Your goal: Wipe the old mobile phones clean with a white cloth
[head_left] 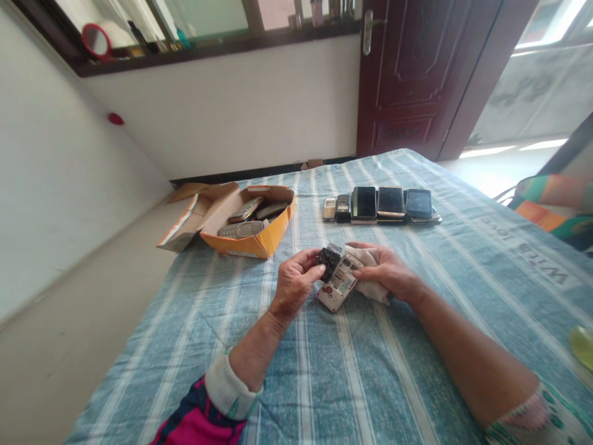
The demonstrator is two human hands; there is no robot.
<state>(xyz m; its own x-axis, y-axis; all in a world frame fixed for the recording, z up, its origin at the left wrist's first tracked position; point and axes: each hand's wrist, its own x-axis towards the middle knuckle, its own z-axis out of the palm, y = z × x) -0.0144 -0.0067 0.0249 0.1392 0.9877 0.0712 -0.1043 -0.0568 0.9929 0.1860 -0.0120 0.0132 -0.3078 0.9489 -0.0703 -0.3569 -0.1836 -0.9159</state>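
My left hand point(296, 278) is closed, thumb and fingers pinching a small black phone point(329, 264) that seems to have a keypad. Right beside it, slightly overlapped by it, is a white phone point(331, 301) with its back cover off and the inner compartment showing. My right hand point(389, 269) grips that white phone along its right side, together with a crumpled white cloth point(376, 292). Both phones are held tilted above the striped bedspread. The fingers under the white phone are hidden.
An orange cardboard box point(273, 242) with its lid open holds several old phones point(243, 230). Beyond my hands, several phones point(390, 202) lie in a row on the blue striped bedspread point(296, 383). A yellow-green object point(581, 346) shows at the right edge.
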